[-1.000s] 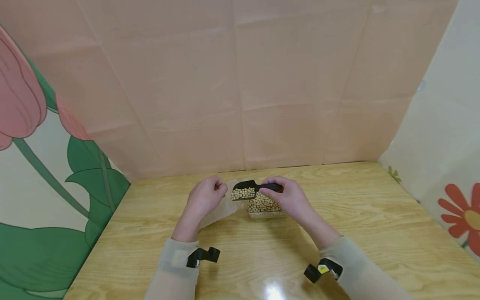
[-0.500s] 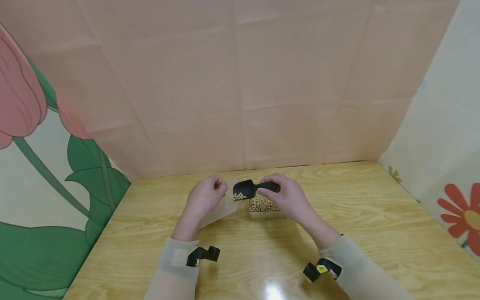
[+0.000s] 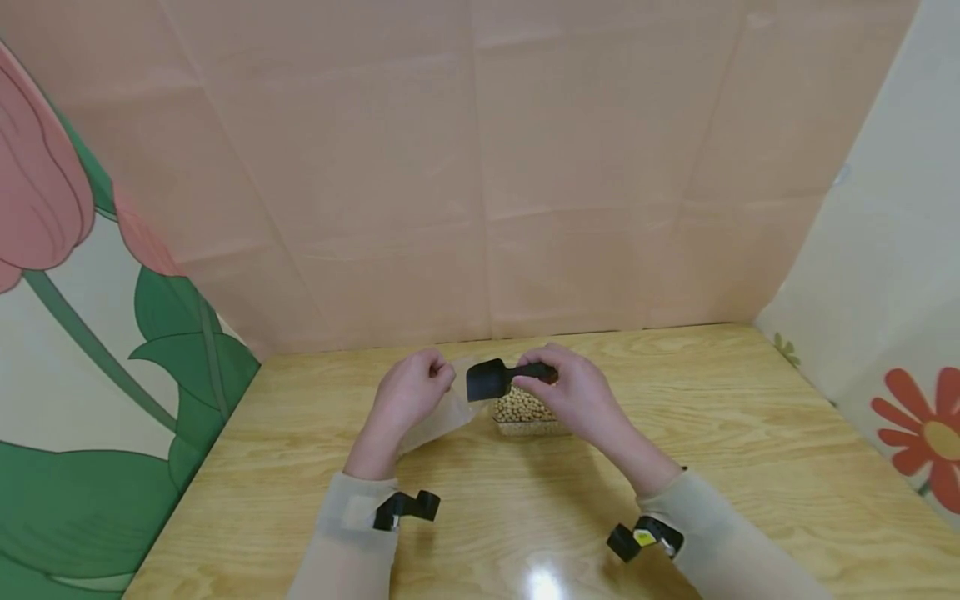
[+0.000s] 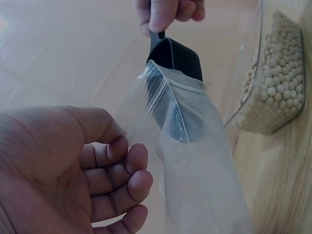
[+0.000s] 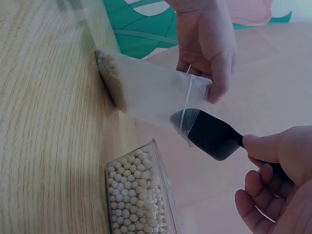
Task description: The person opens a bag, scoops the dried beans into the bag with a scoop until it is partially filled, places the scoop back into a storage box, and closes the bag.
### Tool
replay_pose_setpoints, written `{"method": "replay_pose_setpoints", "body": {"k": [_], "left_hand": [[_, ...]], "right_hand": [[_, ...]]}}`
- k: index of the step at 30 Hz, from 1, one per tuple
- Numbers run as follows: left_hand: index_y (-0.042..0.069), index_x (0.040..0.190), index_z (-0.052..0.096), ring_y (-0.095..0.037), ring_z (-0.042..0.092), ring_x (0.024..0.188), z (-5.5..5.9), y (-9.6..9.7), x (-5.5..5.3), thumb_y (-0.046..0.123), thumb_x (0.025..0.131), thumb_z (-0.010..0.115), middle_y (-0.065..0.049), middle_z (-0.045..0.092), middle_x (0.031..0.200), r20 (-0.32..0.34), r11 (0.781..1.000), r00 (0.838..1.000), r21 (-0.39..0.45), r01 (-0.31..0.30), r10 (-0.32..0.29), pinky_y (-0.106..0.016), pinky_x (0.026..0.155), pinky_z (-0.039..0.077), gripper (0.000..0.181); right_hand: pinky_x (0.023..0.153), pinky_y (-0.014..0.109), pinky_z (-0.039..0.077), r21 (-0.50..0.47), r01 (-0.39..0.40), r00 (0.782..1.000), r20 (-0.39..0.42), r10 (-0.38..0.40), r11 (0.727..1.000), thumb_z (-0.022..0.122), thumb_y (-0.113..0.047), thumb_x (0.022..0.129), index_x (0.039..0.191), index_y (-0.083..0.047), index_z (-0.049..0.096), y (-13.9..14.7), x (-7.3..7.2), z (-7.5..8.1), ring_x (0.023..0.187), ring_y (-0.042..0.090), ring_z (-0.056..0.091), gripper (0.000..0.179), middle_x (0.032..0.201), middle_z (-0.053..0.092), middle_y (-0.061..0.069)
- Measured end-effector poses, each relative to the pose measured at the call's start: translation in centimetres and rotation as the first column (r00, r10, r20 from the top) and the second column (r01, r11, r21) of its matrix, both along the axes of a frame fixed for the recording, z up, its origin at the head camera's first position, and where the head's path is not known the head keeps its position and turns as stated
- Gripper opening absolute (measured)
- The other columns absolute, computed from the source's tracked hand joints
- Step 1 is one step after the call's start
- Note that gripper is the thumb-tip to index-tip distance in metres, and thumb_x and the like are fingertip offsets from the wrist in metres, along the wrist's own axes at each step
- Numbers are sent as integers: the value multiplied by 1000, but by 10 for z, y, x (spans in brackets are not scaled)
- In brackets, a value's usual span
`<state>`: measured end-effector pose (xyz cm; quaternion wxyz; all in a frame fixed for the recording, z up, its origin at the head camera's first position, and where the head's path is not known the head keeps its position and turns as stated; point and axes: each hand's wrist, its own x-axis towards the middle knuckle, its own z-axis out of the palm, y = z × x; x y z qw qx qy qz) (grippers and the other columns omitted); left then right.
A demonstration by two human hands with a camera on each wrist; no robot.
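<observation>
My left hand (image 3: 412, 392) pinches the top edge of a frosted zip bag (image 5: 151, 87), which stands on the table with pale round beans in its bottom. In my right hand (image 3: 573, 392) is the handle of a black scoop (image 3: 487, 380), gripped between thumb and fingers. The scoop's front end sits inside the bag's mouth, and its bowl (image 5: 214, 136) shows no beans. Close by, under the right hand, stands a clear plastic box (image 3: 532, 427) full of soybean-like beans (image 5: 129, 192).
The wood-grain table (image 3: 300, 483) stretches around the hands. A pink-covered wall (image 3: 480, 183) rises behind it. Painted flowers decorate the walls on both sides, with a red flower (image 3: 933, 433) at the right.
The scoop, heaped with beans one second ago, has tipped toward the bag and emptied. My right hand has shifted slightly up and left with it; the left hand holds still.
</observation>
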<state>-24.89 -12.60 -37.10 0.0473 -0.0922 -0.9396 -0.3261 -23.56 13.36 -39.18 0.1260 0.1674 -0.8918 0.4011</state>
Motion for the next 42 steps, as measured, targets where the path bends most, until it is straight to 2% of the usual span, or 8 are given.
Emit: {"method": "replay_pose_setpoints", "body": {"k": [12,18,24,29,35,42], "left_hand": [[14,88,64,-21,52,65,0,0,0,17,108,59,1,69,87,2,1000,1000,1,-2,2,-36,62,41,21],[14,87,64,-21,50,64,-1,0,-1,18,108,58,1,68,85,-3,1000,1000,3,1,-1,-36,62,40,22],[14,87,63,-21,49,64,-3,0,-1,17,109,57,0,66,83,4,1000,1000,12,-1,1,-36,62,40,23],[14,87,64,-21,51,65,-2,0,-2,18,108,57,0,66,83,6,1000,1000,15,-6,5,-36,62,41,23],[14,89,66,-21,53,67,-1,0,-2,18,108,58,0,67,84,17,1000,1000,17,-14,13,-37,63,42,21],[14,89,66,-21,53,66,0,-2,-2,18,108,58,0,66,83,14,1000,1000,13,-16,15,-37,63,41,21]], "right_hand": [[71,38,51,-111,-12,994,107,24,994,84,-22,101,116,-16,80,9,4,7,83,23,61,17,113,75,3],[67,34,50,-193,6,982,189,31,981,82,-31,102,122,-14,79,20,4,8,81,24,59,26,117,74,9],[72,36,53,-222,34,971,236,20,974,80,-40,103,128,-14,77,33,5,8,88,26,62,37,122,74,11],[79,33,56,-244,51,971,237,9,968,80,-41,103,130,-12,77,45,5,8,98,25,67,40,123,75,12],[82,32,56,-220,65,973,229,-14,973,80,-44,103,131,-12,76,60,4,6,103,25,68,43,124,76,11],[75,34,51,-166,94,970,236,-53,982,79,-47,103,130,-13,76,76,2,3,95,27,60,44,122,74,12]]}}
